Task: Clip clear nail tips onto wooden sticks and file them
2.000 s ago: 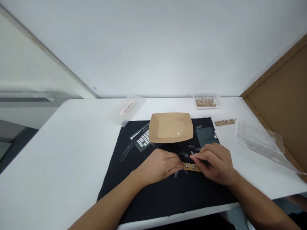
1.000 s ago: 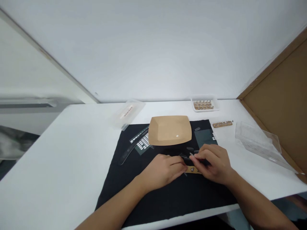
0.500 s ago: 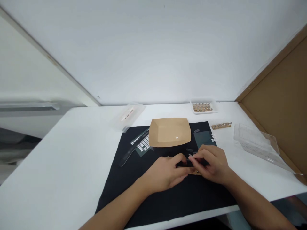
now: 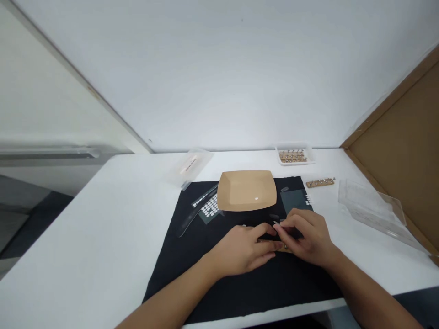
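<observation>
My left hand (image 4: pixel 247 249) is closed over a brown strip (image 4: pixel 284 248) with small metal studs, low on the black cloth (image 4: pixel 212 292); its fingers cover most of the strip. Beside it, my right hand (image 4: pixel 307 235) pinches a small pale false nail (image 4: pixel 276 223) between thumb and index finger, close to the left fingertips. Just beyond the hands lie more clear false nails (image 4: pixel 274 216). A tan paper tray (image 4: pixel 247 206) stands behind them, holding one white oval sticker (image 4: pixel 256 198).
Left of the tray are a black nail file (image 4: pixel 192 215) and a sheet of white oval stickers (image 4: pixel 210 208). A dark green sheet (image 4: pixel 295 203) lies right. Farther off are a box of studded strips (image 4: pixel 295 156), a loose strip (image 4: pixel 320 183), a clear case (image 4: pixel 373 208) and a translucent lid (image 4: pixel 192 167).
The view has shifted slightly, so everything sits a little farther right. Both hands keep nearly the same pose, the false nail still pinched in my right hand.
</observation>
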A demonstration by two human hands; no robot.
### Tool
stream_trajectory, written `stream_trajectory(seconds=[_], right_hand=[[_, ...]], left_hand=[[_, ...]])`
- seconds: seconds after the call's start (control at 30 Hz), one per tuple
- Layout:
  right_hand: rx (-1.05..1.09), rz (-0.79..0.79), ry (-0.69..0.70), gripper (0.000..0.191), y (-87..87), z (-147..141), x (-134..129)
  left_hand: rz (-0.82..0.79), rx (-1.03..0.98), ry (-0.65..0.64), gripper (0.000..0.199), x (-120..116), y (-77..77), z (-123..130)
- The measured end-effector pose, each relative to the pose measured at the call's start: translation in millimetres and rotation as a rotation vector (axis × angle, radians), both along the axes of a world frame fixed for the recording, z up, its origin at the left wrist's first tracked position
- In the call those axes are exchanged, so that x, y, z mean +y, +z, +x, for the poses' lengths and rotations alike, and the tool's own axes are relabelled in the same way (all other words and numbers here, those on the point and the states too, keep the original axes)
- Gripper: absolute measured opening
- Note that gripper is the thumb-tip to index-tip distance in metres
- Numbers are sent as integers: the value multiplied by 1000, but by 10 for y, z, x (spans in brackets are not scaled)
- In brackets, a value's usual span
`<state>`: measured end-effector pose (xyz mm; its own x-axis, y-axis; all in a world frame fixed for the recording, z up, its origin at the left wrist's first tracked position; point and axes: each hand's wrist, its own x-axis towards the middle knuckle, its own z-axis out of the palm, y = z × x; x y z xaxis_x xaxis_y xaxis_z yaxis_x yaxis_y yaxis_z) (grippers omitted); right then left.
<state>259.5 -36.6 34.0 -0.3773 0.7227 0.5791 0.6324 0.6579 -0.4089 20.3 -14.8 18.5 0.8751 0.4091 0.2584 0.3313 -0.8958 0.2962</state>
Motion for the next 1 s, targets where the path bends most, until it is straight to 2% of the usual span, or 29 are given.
stream_trajectory(seconds=[0.33,0.73,0.9,1.0], right_hand=[[90,-28,-56,10,36,21,19],[146,-9,-108,9,51,1,26],[152,-7,-113,10,46,4,32],[147,-10,-122,10,51,2,34]], left_hand=[[76,-98,87,28,-75,-41,141],[105,-26,30,29,-83,-47,205],[108,-10,-1,40,-97,-82,221],[114,-22,-1,38,-110,-104,235]])
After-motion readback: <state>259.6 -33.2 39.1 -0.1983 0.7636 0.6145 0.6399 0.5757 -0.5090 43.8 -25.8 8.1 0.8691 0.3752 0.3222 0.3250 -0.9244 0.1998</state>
